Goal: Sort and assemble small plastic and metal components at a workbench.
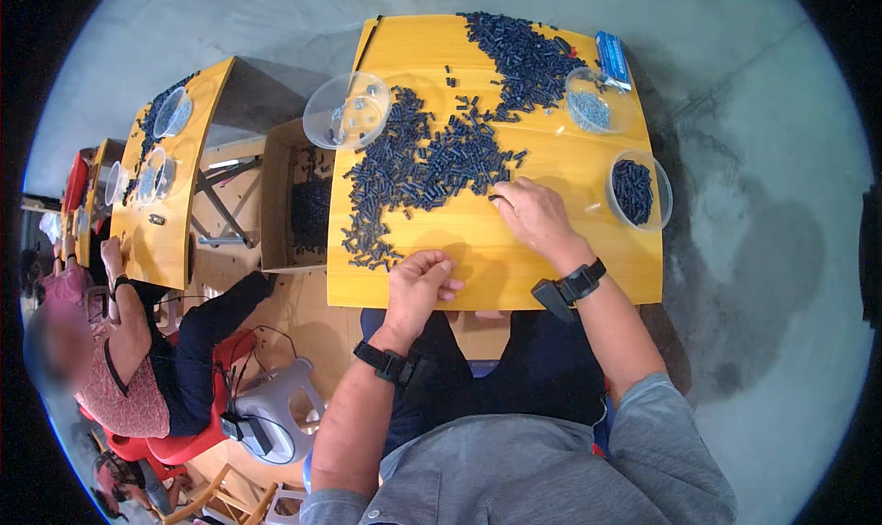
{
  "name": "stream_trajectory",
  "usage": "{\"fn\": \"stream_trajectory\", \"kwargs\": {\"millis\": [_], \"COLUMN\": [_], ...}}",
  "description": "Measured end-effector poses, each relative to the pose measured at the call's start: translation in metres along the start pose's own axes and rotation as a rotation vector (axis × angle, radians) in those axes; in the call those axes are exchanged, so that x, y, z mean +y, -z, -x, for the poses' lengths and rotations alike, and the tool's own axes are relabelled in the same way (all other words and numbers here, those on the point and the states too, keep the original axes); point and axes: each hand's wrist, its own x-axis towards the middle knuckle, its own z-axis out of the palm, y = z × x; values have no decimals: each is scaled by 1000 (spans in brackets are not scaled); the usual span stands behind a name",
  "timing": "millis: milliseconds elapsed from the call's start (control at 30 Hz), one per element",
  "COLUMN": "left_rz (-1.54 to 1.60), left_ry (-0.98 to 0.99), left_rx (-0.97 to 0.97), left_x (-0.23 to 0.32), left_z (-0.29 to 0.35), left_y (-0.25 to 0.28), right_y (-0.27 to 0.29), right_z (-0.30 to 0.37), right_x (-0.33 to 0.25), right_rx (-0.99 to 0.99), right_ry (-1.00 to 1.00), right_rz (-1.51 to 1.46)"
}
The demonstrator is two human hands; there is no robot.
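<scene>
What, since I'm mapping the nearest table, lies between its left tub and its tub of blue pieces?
The head view shows heaped black pieces between the left tub and the tub of blue pieces, with yellow tabletop partly showing among them.

**Any readable text here? Nothing I can make out**

Closest thing to lettering is the small blue box [613, 59] at the far right corner of the yellow table [413, 56] — there are pale marks on it that look like print, but they're way too small and blurry for me to get a word or number out of them. The black right wristband [581, 282] and the black left wristband [390, 366] are too small to read anything off either. Same deal with the cardboard box [278, 194] left of the table — can't pick out a single letter.
</scene>
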Motion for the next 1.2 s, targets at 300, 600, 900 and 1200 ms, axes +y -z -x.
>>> {"fn": "stream_trajectory", "kwargs": {"millis": [300, 600, 900, 1200], "left_rz": [-27, -109, -54, -32], "left_ry": [-54, -50, 14, -5], "left_rx": [-19, -237, -245, -279], "left_x": [13, 41, 37, 43], "left_z": [5, 5, 2, 6], "left_y": [-12, -17, -13, -12], "right_y": [2, 26, 22, 20], "right_z": [14, 24, 25, 26], "right_x": [-8, -46, -46, -50], "right_rx": [-47, -211, -404, -362], "right_ry": [-17, 188, 9, -44], "right_rz": [-304, -504, -740, -885]}}
